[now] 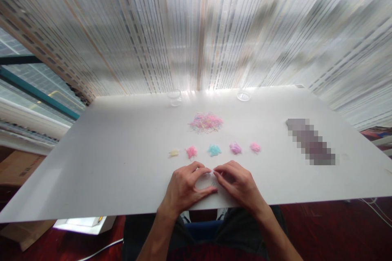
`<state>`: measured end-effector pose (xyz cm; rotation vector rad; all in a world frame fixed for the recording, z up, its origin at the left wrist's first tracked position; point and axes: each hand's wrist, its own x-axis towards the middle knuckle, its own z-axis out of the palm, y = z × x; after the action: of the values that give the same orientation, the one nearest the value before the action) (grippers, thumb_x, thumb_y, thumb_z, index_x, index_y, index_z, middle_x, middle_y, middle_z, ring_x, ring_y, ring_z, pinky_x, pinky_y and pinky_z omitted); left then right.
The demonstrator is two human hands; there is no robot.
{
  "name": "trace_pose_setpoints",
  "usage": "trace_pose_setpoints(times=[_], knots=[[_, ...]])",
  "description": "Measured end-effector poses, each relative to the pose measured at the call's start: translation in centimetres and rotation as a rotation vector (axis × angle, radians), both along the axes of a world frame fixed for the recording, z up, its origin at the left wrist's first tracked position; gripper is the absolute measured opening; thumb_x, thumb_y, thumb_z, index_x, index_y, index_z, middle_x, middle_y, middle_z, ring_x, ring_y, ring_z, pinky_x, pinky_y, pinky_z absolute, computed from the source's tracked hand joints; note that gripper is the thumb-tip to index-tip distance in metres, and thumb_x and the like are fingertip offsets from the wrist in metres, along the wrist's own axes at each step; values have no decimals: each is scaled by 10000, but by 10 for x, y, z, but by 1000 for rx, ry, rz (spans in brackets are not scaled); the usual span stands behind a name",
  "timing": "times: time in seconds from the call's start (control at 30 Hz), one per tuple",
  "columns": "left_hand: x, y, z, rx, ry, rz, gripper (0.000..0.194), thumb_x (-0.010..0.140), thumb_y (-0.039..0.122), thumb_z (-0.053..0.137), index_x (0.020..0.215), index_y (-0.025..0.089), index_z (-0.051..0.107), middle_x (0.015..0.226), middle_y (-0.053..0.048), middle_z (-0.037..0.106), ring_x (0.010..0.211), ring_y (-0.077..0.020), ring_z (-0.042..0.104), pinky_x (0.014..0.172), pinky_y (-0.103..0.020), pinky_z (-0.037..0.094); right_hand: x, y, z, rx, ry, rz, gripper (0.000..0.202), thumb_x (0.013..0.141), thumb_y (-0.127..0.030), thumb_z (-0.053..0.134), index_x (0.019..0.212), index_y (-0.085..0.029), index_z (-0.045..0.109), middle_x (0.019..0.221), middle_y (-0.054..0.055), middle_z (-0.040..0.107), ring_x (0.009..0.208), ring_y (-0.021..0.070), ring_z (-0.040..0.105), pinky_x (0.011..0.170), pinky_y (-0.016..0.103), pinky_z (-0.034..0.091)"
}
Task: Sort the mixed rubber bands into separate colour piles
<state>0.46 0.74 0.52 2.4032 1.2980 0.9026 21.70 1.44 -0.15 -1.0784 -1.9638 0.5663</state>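
Observation:
My left hand (188, 184) rests at the table's front edge, thumb and fingers apart in a C shape, with nothing visible held. Beside it, my right hand (238, 181) has its thumb and index fingertips pressed close together; anything between them is too small to name. Just beyond the hands lies a row of small piles: yellow (174, 153), hot pink (191, 152), turquoise (214, 149), purple (235, 148) and light pink (255, 147). A larger mixed-colour pile (206, 122) of thin strands sits behind the row.
Two clear round containers, one at the back left (175, 98) and one at the back right (243, 96), stand on the white table (116, 163). A pixelated object (310, 142) lies at the right. Striped curtains (183, 28) hang behind.

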Motion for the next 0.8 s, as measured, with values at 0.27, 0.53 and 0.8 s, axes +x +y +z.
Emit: trace_pose_setpoints(times=[0.27,0.53,0.8], knots=[[0,1,-1,-16,-44,2,59,950,241,708,1003,226,728,919,-11,762,776,-165,724,698,-261,548,0,-1,-1,-31,-8,-6,104,984,-180,626,974,-217,722,845,40,684,784,189,668,728,307,543],[-1,1,0,-50,-83,-9,119,1020,201,602,1029,221,719,922,-11,760,786,-158,717,703,-261,536,1,0,-3,-26,-37,3,99,983,-182,633,977,-218,726,855,46,689,797,198,669,731,315,551],[1,1,0,-8,-71,6,139,969,309,702,1072,216,702,975,-27,767,804,-178,738,692,-271,570,1,-1,1,-21,29,6,101,979,-165,645,992,-225,725,857,34,704,771,175,677,713,286,555]])
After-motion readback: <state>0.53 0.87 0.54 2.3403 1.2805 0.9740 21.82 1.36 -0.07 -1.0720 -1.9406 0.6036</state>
